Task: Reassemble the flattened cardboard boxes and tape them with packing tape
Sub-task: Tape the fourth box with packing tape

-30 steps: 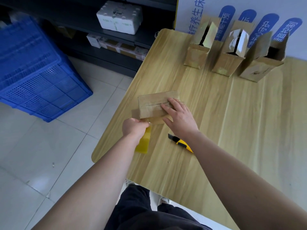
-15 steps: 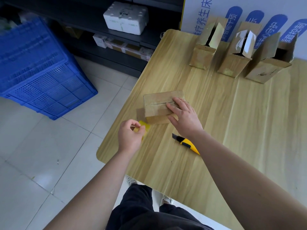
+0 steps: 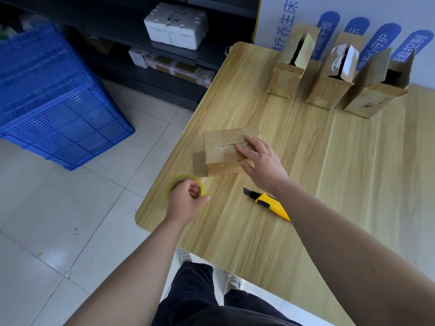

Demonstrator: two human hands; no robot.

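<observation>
Bench [image 3: 341,184]: light wood-grain top with rounded corners, pale tiled floor to its left.
Cardboard box [image 3: 226,149]: assembled, lying near the bench's left edge; top flaps closed with a slit along the seam; one end flap sticks out at its left end.
Right hand [image 3: 263,164]: flat and open on the right part of the box top, fingers spread over the seam, thumb against the near side; nothing clasped in its grip.
Left hand [image 3: 186,201]: grip closed around the tape roll, fingers curled through its centre.
Tape roll [image 3: 179,181]: yellowish packing tape, held just above the bench's left edge, near the box's protruding flap.
Utility knife [image 3: 267,203]: yellow and black, lying on the bench just beside the right wrist.
Open boxes [image 3: 327,90]: three, upright in a row at the far side of the bench, top flaps raised.
Blue crate [image 3: 51,102]: plastic, on the floor at far left.
White foam box [image 3: 176,25]: on a dark shelf beyond the bench.
</observation>
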